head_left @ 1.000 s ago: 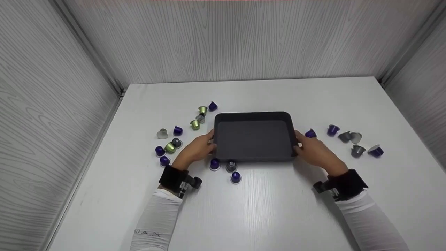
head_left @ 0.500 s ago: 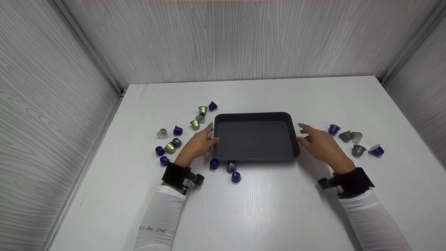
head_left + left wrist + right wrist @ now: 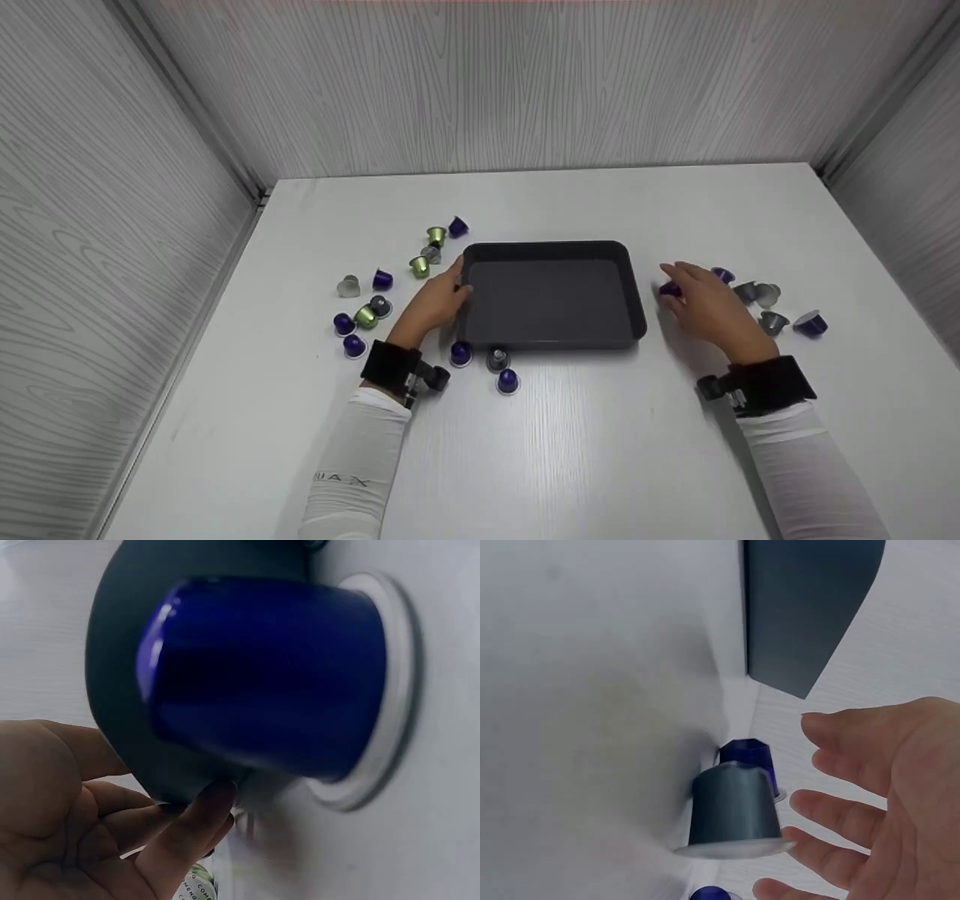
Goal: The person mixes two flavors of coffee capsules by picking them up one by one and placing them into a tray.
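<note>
Plainly, the dark grey tray (image 3: 551, 300) lies flat on the white worktop (image 3: 570, 450), roughly midway between the worktop's left and right edges and some way forward of its back edge. The left hand (image 3: 433, 300) clasps the tray's left side, its thumb over the rim and its fingers against the outer wall, as the left wrist view also shows. The right hand (image 3: 703, 301) is off the tray's right side, with thumb and fingers apart around a purple capsule (image 3: 669, 289); whether the fingertips touch it I cannot tell.

Just beside the tray's front-left corner stands a blue-purple capsule (image 3: 460, 352), rim down. A dark silver capsule (image 3: 498, 359) is close to the tray's front edge, and a violet capsule (image 3: 508, 379) stands just in front of that one.

Towards the worktop's left edge lies a loose scatter, among it a green capsule (image 3: 420, 266) and a pale capsule (image 3: 349, 286). Towards the right edge, past the right hand, a grey capsule (image 3: 772, 323) lies near a tipped purple-and-white capsule (image 3: 811, 324). Both wrists carry a black strap, the left one (image 3: 390, 365) above a white sleeve (image 3: 352, 465).
</note>
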A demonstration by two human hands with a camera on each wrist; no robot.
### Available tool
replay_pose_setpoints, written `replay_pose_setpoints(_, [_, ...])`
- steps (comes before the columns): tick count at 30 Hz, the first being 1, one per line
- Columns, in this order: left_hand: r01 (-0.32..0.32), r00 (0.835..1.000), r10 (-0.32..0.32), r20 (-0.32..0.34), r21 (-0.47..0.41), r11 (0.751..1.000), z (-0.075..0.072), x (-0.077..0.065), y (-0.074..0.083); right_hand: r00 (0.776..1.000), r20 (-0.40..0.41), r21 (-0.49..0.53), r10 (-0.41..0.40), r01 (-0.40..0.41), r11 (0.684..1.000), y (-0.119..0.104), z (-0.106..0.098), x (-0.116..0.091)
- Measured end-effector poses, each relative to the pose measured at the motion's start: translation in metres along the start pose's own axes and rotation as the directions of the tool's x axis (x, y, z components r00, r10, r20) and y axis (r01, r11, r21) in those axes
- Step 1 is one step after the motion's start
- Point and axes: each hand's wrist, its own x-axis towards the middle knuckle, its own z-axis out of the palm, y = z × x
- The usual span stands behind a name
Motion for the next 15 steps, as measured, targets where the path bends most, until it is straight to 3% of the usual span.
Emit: replay_pose_setpoints(15, [-0.015,1.0,0.015,0.005,-0.003,1.0,-0.0015,-0.0007,-0.0025,0.992,0.117,-0.096,-0.051,0.062,0.993,0.0064,0.0014,-0.0016])
